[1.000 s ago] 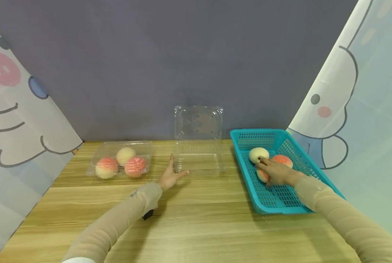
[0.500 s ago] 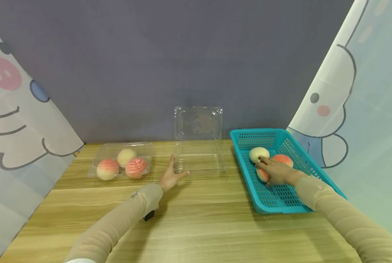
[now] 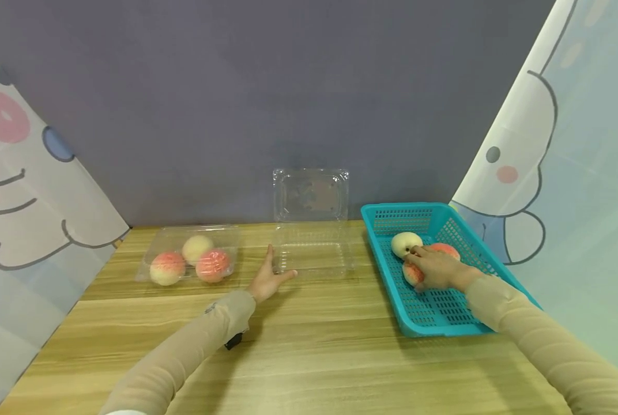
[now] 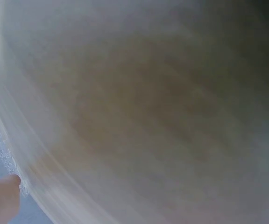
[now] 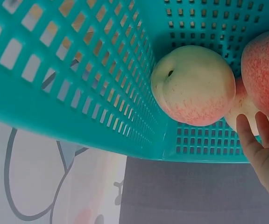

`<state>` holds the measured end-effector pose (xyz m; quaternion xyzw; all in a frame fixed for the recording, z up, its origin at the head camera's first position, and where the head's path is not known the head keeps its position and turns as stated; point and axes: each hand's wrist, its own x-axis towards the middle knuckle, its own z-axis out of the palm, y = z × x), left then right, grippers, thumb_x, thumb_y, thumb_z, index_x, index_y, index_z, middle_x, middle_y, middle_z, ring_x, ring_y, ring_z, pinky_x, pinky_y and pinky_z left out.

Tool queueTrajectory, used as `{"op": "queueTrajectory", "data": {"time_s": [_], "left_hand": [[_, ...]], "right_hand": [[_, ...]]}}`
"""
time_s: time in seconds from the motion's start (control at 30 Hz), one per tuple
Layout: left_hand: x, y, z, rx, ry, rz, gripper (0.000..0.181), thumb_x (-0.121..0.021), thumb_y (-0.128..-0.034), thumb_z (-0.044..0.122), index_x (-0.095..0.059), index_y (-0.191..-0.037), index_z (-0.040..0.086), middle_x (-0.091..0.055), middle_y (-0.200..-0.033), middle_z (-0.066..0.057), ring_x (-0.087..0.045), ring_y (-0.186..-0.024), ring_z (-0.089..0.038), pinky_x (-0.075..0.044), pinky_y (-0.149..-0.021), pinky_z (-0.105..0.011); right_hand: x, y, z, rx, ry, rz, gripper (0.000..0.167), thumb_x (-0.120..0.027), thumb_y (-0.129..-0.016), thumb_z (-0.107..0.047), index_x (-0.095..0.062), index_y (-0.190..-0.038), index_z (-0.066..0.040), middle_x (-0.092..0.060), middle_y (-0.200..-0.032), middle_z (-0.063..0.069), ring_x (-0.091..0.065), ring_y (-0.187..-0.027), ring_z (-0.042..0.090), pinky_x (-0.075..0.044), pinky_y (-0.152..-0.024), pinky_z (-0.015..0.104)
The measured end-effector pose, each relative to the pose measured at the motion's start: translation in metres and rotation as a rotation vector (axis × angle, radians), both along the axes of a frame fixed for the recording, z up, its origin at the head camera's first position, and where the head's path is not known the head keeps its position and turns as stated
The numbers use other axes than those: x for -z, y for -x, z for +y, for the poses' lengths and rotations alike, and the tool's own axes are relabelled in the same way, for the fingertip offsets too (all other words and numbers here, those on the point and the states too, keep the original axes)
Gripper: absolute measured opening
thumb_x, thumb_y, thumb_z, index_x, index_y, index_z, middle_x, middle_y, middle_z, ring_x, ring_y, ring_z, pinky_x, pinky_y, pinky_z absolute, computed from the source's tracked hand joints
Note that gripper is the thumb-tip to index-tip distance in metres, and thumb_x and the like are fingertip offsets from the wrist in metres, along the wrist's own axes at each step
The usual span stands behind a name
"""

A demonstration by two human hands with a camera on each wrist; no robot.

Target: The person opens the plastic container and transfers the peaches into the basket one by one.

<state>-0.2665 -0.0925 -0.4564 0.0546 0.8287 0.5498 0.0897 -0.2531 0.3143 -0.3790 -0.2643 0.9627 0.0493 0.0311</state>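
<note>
In the head view, the left hand point(image 3: 267, 281) is spread at the near left corner of a clear plastic box point(image 3: 311, 253), whose raised lid point(image 3: 311, 195) stands behind it. The left wrist view is mostly blurred, with a fingertip point(image 4: 3, 198) at its lower left. Inside a teal basket point(image 3: 399, 308), the right hand point(image 3: 433, 270) reaches over the nearest peach point(image 3: 413, 275) with its fingers curved round it. A pale peach point(image 3: 406, 244) lies behind the fingers, and a redder one point(image 3: 445, 251) is partly hidden by the hand. The right wrist view shows fingers point(image 5: 251, 140) against the reddish peach point(image 5: 267, 77).
On the left of the wooden table point(image 3: 309, 357) sits another clear box point(image 3: 155, 245) holding three peaches, its lid down over them. A grey backdrop point(image 3: 309, 86) rises behind the table, with printed cartoon sheets point(image 3: 516, 138) on both sides.
The head view has shifted slightly. The hands, boxes and peaches keep nearly the same places, with the right fingers drawn a little closer round the nearest peach.
</note>
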Motion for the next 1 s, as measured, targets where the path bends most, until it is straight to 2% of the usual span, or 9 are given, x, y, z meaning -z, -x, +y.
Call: {"op": "queueTrajectory", "data": {"time_s": [0.13, 0.23, 0.33, 0.5, 0.57, 0.63, 0.83, 0.93, 1.0], "left_hand": [[0.0, -0.001, -0.002, -0.009, 0.009, -0.005, 0.102, -0.064, -0.085, 0.03, 0.016, -0.146, 0.015, 0.003, -0.155, -0.012, -0.022, -0.134, -0.044, -0.026, -0.107, -0.053], [0.0, -0.001, -0.003, -0.013, 0.017, -0.008, 0.102, -0.064, -0.0848, 0.031, 0.016, -0.146, 0.016, 0.003, -0.155, -0.011, -0.02, -0.135, -0.043, -0.023, -0.109, -0.052], [0.0, -0.001, -0.004, -0.013, 0.026, -0.002, 0.102, -0.065, -0.0847, 0.031, 0.015, -0.146, 0.015, 0.002, -0.155, -0.012, -0.02, -0.135, -0.043, -0.023, -0.109, -0.052], [-0.001, -0.002, -0.007, -0.029, 0.029, 0.004, 0.103, -0.065, -0.0841, 0.031, 0.014, -0.146, 0.013, 0.0, -0.154, -0.013, -0.023, -0.133, -0.044, -0.025, -0.108, -0.052], [-0.001, -0.003, -0.008, -0.035, 0.026, 0.004, 0.102, -0.065, -0.084, 0.031, 0.014, -0.146, 0.013, -0.001, -0.154, -0.014, -0.024, -0.133, -0.044, -0.026, -0.107, -0.052], [-0.001, -0.004, -0.007, -0.035, 0.024, -0.01, 0.102, -0.065, -0.084, 0.03, 0.014, -0.146, 0.013, -0.001, -0.154, -0.014, -0.025, -0.132, -0.045, -0.026, -0.107, -0.052], [-0.003, -0.005, 0.002, -0.03, 0.013, -0.031, 0.103, -0.065, -0.0838, 0.032, 0.015, -0.146, 0.014, 0.0, -0.154, -0.013, -0.025, -0.132, -0.044, -0.028, -0.106, -0.053], [-0.004, -0.003, 0.006, -0.04, 0.014, -0.025, 0.103, -0.065, -0.0837, 0.033, 0.015, -0.146, 0.015, 0.001, -0.155, -0.011, -0.025, -0.133, -0.044, -0.028, -0.106, -0.052], [-0.005, -0.002, 0.007, -0.047, 0.013, -0.033, 0.103, -0.065, -0.0837, 0.033, 0.015, -0.146, 0.015, 0.002, -0.155, -0.01, -0.025, -0.133, -0.043, -0.027, -0.107, -0.052]], "right_hand": [[-0.003, -0.002, -0.004, -0.013, 0.012, -0.003, 0.073, -0.076, -0.071, -0.037, -0.048, -0.129, -0.003, -0.048, -0.125, 0.022, -0.042, -0.117, 0.048, -0.042, -0.089, 0.059], [-0.008, -0.005, -0.006, -0.007, 0.03, 0.013, 0.07, -0.074, -0.073, -0.034, -0.048, -0.129, -0.002, -0.049, -0.122, 0.019, -0.044, -0.116, 0.045, -0.046, -0.086, 0.054], [-0.014, -0.008, -0.01, -0.02, 0.038, 0.077, 0.066, -0.075, -0.073, -0.03, -0.05, -0.127, -0.001, -0.052, -0.119, 0.016, -0.049, -0.112, 0.039, -0.049, -0.083, 0.049], [-0.031, -0.018, -0.025, -0.069, 0.078, 0.203, 0.048, -0.074, -0.074, -0.011, -0.057, -0.117, -0.002, -0.056, -0.114, 0.015, -0.054, -0.104, 0.035, -0.05, -0.078, 0.049], [-0.037, -0.026, -0.033, -0.105, 0.111, 0.264, 0.042, -0.072, -0.073, -0.001, -0.059, -0.113, -0.001, -0.057, -0.112, 0.016, -0.054, -0.102, 0.036, -0.051, -0.074, 0.048], [-0.043, -0.037, -0.044, -0.142, 0.136, 0.34, 0.041, -0.071, -0.071, 0.003, -0.06, -0.11, -0.002, -0.057, -0.11, 0.015, -0.056, -0.099, 0.035, -0.052, -0.068, 0.045], [-0.054, -0.073, -0.082, -0.361, 0.281, 0.552, 0.04, -0.066, -0.066, 0.009, -0.061, -0.105, -0.001, -0.06, -0.104, 0.013, -0.058, -0.096, 0.029, -0.052, -0.072, 0.041], [-0.054, -0.09, -0.101, -0.436, 0.333, 0.591, 0.035, -0.062, -0.073, 0.004, -0.061, -0.107, -0.002, -0.06, -0.106, 0.012, -0.057, -0.099, 0.028, -0.052, -0.074, 0.04], [-0.051, -0.1, -0.114, -0.464, 0.36, 0.593, 0.027, -0.051, -0.083, -0.004, -0.06, -0.109, -0.005, -0.06, -0.109, 0.01, -0.057, -0.101, 0.027, -0.052, -0.076, 0.039]]}}
